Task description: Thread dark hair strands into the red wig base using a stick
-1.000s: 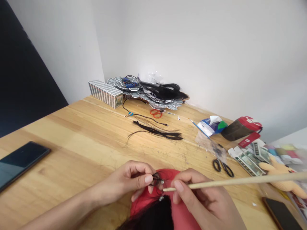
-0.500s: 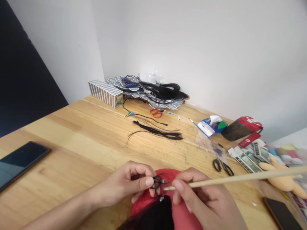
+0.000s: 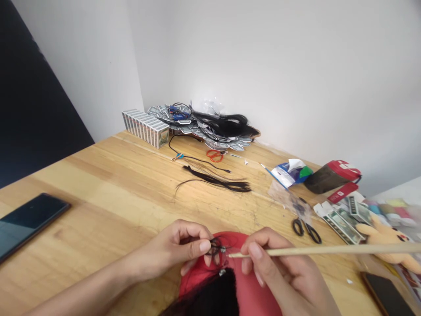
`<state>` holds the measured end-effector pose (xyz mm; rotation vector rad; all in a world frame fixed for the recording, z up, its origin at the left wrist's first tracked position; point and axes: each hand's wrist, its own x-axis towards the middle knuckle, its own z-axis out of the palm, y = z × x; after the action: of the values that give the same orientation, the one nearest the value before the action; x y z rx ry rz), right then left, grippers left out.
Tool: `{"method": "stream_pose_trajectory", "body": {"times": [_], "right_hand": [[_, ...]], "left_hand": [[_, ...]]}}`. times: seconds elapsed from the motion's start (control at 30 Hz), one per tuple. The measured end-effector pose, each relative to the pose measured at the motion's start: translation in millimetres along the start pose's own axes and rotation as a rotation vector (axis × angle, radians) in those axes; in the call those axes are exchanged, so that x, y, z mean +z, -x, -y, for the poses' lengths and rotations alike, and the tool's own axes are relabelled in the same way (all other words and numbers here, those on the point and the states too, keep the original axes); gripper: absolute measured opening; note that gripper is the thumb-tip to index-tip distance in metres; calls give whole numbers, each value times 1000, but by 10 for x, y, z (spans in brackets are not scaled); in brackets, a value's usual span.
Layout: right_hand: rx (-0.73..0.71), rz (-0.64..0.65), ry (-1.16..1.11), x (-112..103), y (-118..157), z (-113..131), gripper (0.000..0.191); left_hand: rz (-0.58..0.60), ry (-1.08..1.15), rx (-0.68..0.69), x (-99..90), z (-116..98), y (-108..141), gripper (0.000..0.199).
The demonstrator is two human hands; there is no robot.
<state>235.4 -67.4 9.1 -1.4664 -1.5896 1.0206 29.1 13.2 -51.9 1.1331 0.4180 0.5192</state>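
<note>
My left hand [image 3: 189, 248] pinches a small looped bundle of black hair [image 3: 215, 246] between thumb and fingers. In a pinch, my right hand [image 3: 279, 267] holds a thin pale wooden stick [image 3: 315, 250], its tip pointing left towards the bundle. A narrow gap lies between tip and hair; whether a fine hook or needle sits on the tip is too small to tell. Beneath both hands is a rounded red form [image 3: 253, 294]. A mass of black hair [image 3: 210, 294] covers its lower left, with a small shiny pin [image 3: 222, 272] at its top edge.
Loose black hair strands [image 3: 217, 179] lie mid-table. Black-handled scissors [image 3: 306, 230] and an orange plush toy [image 3: 388, 241] are at the right. Phones lie left [image 3: 33, 224] and lower right [image 3: 388, 294]. At the back are a row of small boxes [image 3: 146, 127] and a hair pile [image 3: 226, 125].
My right hand has shifted slightly right and up, and the stick has swung nearer level, its tip drawing back from the hair bundle. The left hand keeps its pinch, almost still.
</note>
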Motion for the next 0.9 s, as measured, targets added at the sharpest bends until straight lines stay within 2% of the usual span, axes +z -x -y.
{"method": "stream_pose_trajectory", "body": {"times": [0.2,0.43,0.7,0.9], "right_hand": [[-14,-28,119,9,10,13,40],[37,25,60,-7,28,-12,42],[11,-5,19,-1,16,22,41],[27,35,31,-5,-17,40,39]], "left_hand": [[2,-7,-4,-1,0,6,45],[-1,-7,-13,1,0,-1,46],[0,-6,-15,-17,22,15,44],[-8,-10,-9,-11,24,-3,45]]}}
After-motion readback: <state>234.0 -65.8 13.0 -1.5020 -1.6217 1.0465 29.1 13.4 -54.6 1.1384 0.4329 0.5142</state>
